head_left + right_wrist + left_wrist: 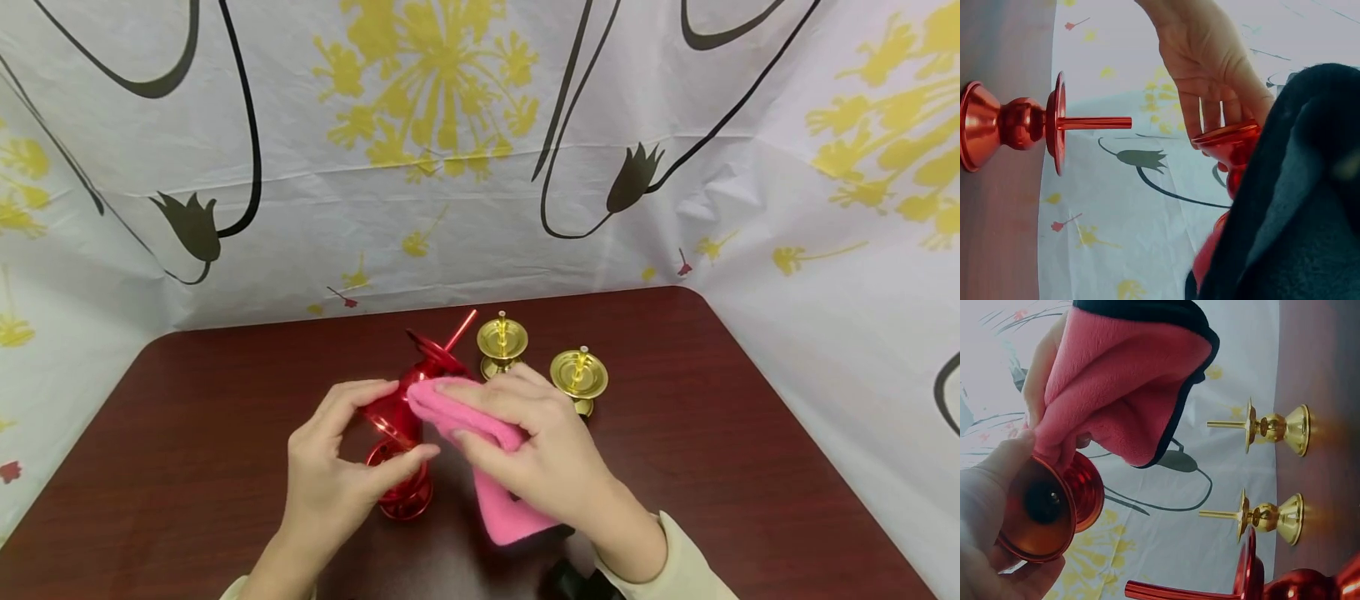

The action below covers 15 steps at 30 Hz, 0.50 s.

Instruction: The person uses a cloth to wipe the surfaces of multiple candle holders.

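My left hand (328, 467) grips a shiny red metal candlestick (422, 372) by its flared foot, thumb and fingers around the rim. It is tilted, its dish and thin stem pointing up and away. The left wrist view shows the hollow underside of the foot (1038, 515). My right hand (547, 437) holds a folded pink cloth (498, 504) with dark edging against the candlestick's middle. Below the held one, a second red candlestick (407, 502) stands upright on the table, plainer in the right wrist view, where the dark cloth side hides part of the held one.
Two gold candlesticks (502, 340) (579, 375) stand behind and right of my hands on the dark reddish-brown table (187, 475). A pale patterned sheet (420, 242) hangs around the table's back and sides. Something black (577, 581) is by my right wrist.
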### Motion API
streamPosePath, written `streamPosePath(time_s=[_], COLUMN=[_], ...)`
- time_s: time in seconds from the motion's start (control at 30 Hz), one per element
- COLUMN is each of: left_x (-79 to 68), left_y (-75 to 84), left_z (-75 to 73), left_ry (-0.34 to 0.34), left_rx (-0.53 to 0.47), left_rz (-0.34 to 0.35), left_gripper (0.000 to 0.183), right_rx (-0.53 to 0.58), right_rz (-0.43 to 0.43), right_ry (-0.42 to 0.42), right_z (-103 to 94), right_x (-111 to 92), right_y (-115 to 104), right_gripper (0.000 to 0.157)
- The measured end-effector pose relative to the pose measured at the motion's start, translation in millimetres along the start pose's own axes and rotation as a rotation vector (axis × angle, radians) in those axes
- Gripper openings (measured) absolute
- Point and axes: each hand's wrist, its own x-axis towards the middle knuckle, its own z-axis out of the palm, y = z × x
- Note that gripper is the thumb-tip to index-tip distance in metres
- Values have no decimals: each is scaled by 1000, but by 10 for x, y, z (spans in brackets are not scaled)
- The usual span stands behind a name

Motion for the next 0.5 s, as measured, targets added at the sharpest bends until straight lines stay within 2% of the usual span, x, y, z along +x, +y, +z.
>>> streamPosePath(time_s=[0.1, 0.23, 0.4, 0.5], left_x=[-5, -12, -24, -30], left_y=[-2, 1, -6, -13], left_z=[15, 39, 88, 95], left_ry=[-1, 7, -9, -22], left_rx=[63, 109, 139, 148], left_rz=[22, 56, 128, 138], left_gripper=[59, 59, 52, 51], right_rx=[-63, -97, -176, -218], right_rz=[24, 56, -46, -110], right_ry=[42, 43, 48, 28], right_z=[20, 70, 141, 138], right_x=[-13, -26, -46, -41], right_y=[1, -6, -36, -44], right_gripper=[34, 35, 35, 35])
